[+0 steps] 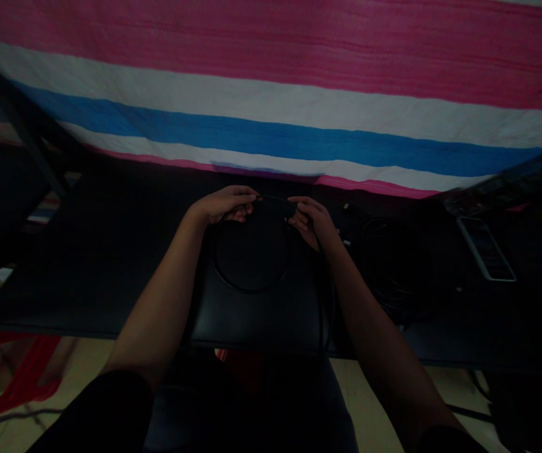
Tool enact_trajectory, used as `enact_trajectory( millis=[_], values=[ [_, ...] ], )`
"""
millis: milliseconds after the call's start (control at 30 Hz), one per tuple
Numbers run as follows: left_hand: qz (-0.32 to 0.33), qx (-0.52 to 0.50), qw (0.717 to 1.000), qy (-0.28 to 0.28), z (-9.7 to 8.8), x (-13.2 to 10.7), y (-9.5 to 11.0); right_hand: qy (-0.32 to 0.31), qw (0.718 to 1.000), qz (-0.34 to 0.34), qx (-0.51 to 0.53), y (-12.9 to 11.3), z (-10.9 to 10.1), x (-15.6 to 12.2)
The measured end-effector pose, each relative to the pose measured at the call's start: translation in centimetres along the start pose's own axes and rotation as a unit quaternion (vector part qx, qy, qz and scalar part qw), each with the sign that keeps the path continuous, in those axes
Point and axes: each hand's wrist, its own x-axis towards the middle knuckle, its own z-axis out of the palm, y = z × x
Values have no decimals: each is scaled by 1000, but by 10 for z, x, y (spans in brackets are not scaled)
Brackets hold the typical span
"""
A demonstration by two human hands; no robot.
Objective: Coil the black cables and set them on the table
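Observation:
A thin black cable point(250, 291) hangs in a loop between my two hands over the dark table. My left hand point(230, 204) pinches it at the upper left of the loop, thumb against fingers. At the upper right my right hand point(312, 220) is closed on the same cable, and a small light tip shows beside its fingers. A short span of cable stretches between the hands. Another length runs down from my right hand past the table's near edge. Right of that hand lies a heap of coiled black cables point(384, 270) with small connectors, hard to make out in the dim light.
A phone point(486, 249) lies on the black table point(105, 264) at the right. Behind the table hangs a striped pink, white and blue sheet point(271, 135). Dark metal bars stand at the left. A red stool point(29, 377) is on the floor, lower left.

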Motion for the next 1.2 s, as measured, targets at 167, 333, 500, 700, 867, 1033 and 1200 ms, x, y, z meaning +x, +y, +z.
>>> enact_trajectory(
  millis=[167, 333, 500, 700, 867, 1033, 1200],
  values=[
    [-2, 4, 1000, 0, 1, -1, 1, 1, 1000, 1, -7, 1, -1, 1],
    [-12, -1, 1000, 9, 2, -3, 3, -9, 1000, -9, 2, 3, -2, 2],
    [-11, -4, 1000, 9, 2, -2, 3, -3, 1000, 3, -8, 1, -1, 1],
    [1, -4, 1000, 5, 0, 0, 1, -6, 1000, -2, -5, 1, -1, 1],
    [3, 3, 1000, 8, 1, 0, 1, -9, 1000, -7, 7, 2, -2, 2],
    [10, 19, 1000, 8, 2, -1, 2, -1, 1000, -4, 2, 0, 0, 2],
    [5, 26, 1000, 16, 3, 0, 3, 6, 1000, -2, -8, -2, 1, 1]
  ],
)
